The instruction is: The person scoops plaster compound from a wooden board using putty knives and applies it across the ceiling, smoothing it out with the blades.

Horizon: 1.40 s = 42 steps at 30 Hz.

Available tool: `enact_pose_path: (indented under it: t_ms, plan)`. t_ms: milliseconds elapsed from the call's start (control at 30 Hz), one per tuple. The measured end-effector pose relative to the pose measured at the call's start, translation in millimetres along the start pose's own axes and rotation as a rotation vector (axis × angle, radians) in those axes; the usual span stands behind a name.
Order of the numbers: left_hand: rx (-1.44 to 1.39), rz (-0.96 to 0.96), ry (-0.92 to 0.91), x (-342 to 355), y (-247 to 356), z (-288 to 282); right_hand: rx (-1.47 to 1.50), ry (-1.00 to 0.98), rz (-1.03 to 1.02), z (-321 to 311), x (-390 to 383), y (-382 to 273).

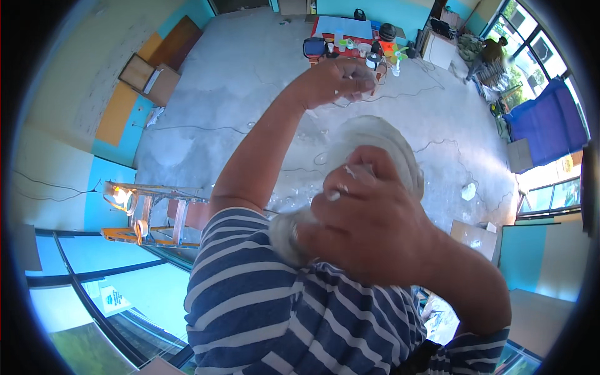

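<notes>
My right hand [381,219] is large and close in the middle, its fingers curled and smeared with white paste. Behind it, a whitish rounded thing [390,134] shows above the knuckles, and more whitish material shows beside the thumb. My hand hides most of this, so I cannot make out its kind. Raised farther out, my left hand [340,81] has bent fingers with white specks on them. Whatever those fingers hold, if anything, is hidden. Both arms come from blue-and-white striped sleeves.
A stepladder [178,219] with a lit lamp [120,195] stands at the left. Far below, a red table [322,28] bears cups and containers. Cables cross the grey floor [212,94]. Boards [165,84] lean on the left wall. Another person [490,53] is at the far right near the windows.
</notes>
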<state>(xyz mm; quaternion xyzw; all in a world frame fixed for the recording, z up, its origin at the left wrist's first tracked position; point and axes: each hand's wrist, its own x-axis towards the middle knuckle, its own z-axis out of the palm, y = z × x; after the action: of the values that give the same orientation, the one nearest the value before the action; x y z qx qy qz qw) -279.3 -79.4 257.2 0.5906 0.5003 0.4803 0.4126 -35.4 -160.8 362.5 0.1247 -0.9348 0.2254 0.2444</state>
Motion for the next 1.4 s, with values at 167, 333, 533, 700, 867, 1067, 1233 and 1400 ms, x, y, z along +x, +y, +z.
enact_pose_path:
  t_ms: [167, 333, 533, 700, 867, 1067, 1233, 1400]
  plan:
    - [-0.002, 0.086, 0.061, -9.0, 25.1, -14.5, 0.008, 0.114, 0.059, -28.7, -1.9, 4.2]
    - [0.039, 0.04, 0.104, 0.6, 22.3, -7.5, 0.255, 0.025, 0.046, -14.6, 1.3, -15.3]
    - [0.103, -0.028, 0.126, -30.8, 25.3, -26.4, -0.241, -0.421, 0.196, -15.5, -29.5, -12.3]
    - [0.12, 0.04, 0.251, -47.3, 46.4, -49.7, -0.103, 0.005, 0.11, -35.2, -12.6, -7.5]
    - [0.12, 0.067, 0.209, -44.2, 56.1, -38.7, 0.189, 0.065, -0.102, -15.2, 1.1, -41.0]
    - [0.206, 0.076, 0.217, -56.8, 68.8, -46.2, -0.221, -0.268, 0.115, -46.8, -20.5, -64.3]
    - [0.104, 0.042, 0.371, -94.7, 59.4, -65.2, -0.19, -0.086, -0.004, -43.0, -1.7, -39.1]
    - [0.043, 0.049, 0.243, -59.8, 42.1, -40.7, 0.262, 0.018, -0.133, -15.6, 11.8, -65.1]
